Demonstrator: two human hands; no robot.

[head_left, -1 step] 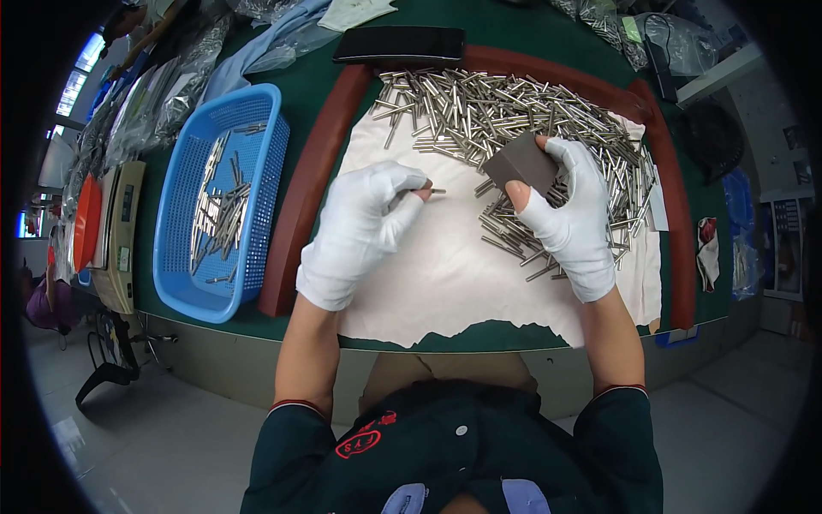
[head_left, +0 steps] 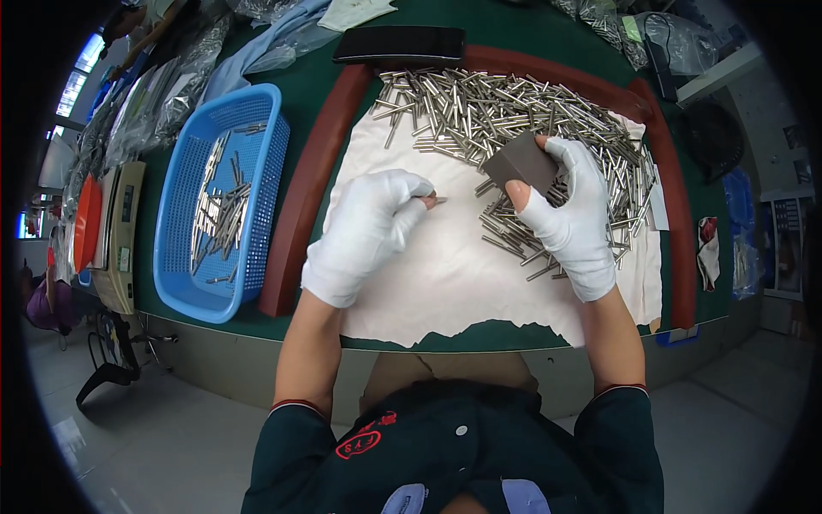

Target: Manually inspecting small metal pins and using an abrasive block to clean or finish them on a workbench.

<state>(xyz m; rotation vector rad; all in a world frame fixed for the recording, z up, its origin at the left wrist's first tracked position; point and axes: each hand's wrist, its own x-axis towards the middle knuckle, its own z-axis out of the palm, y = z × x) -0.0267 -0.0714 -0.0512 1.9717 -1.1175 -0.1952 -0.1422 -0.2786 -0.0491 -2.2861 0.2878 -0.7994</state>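
A thin metal pin [head_left: 435,201] is pinched in the left hand [head_left: 364,231]; a grey block [head_left: 521,163], at three o'clock, is clamped by the right hand [head_left: 569,214]. The pin is judged stiff, light and slippery, best gripped mid-shaft.

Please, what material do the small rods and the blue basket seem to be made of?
The rods look like bare metal, probably steel: silvery and shiny. The blue basket looks like moulded plastic: uniform matte colour and a perforated grid wall.

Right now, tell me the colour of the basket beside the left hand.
Blue: the basket, holding some metal rods, shows clearly in the head view.
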